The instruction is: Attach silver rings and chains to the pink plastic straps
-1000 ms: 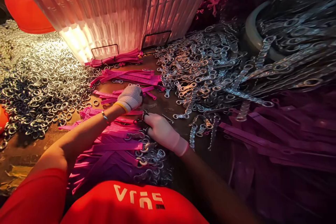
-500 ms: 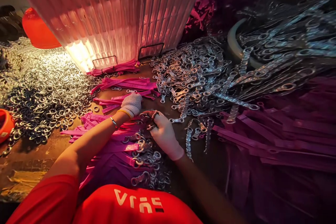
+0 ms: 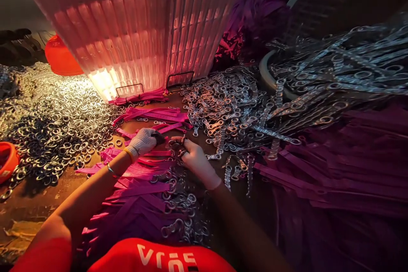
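Note:
My left hand [image 3: 144, 141], in a white knit glove, rests over the pink straps [image 3: 149, 115] on the brown table, its fingers curled near a dark small piece; what it holds I cannot make out. My right hand [image 3: 195, 159], in a pale glove, pinches a metal ring with a strap end just right of the left hand. A pile of pink straps with metal rings [image 3: 149, 191] lies under both forearms. The two hands nearly touch.
A heap of loose silver rings [image 3: 57, 123] covers the left side. Metal chain pieces [image 3: 229, 106] pile up at centre right, with dark purple straps [image 3: 334, 178] beyond. A ribbed translucent basket [image 3: 137, 29] stands behind. Red bowls sit at left [image 3: 62, 57].
The view has tilted up, so everything sits lower in the picture. My left hand has drawn closer to the right hand, and the right hand has lifted a ring and strap end off the pile.

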A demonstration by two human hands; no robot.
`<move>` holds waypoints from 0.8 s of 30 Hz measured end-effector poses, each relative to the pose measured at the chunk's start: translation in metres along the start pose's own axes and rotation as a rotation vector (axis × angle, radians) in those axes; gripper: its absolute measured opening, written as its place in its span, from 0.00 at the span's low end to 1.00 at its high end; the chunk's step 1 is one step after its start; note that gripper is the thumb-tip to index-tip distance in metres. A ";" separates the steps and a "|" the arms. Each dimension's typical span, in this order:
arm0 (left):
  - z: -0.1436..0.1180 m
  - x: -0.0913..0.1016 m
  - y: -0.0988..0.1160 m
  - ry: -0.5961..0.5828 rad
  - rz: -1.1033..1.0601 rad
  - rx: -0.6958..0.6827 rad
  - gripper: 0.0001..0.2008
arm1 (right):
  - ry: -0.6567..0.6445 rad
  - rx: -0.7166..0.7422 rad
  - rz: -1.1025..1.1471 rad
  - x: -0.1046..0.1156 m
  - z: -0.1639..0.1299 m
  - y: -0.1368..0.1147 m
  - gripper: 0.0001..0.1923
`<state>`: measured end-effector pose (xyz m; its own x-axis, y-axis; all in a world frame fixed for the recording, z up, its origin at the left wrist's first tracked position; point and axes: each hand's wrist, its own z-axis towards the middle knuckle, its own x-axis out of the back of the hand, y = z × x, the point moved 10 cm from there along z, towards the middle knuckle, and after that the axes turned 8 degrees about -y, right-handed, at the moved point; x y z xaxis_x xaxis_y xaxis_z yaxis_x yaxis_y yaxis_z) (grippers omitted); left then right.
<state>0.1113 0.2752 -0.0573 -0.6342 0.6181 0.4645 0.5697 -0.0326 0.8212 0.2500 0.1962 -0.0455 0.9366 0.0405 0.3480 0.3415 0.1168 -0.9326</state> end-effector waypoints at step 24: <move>-0.088 -0.026 -0.034 -0.061 -0.685 0.036 0.15 | -0.473 -0.001 -1.036 -0.072 -0.010 -0.078 0.16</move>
<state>0.0627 0.1912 -0.0688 -0.8275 0.5331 -0.1762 0.0682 0.4069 0.9109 0.1565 0.1744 0.0010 0.0807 0.2955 0.9519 0.9340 0.3110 -0.1758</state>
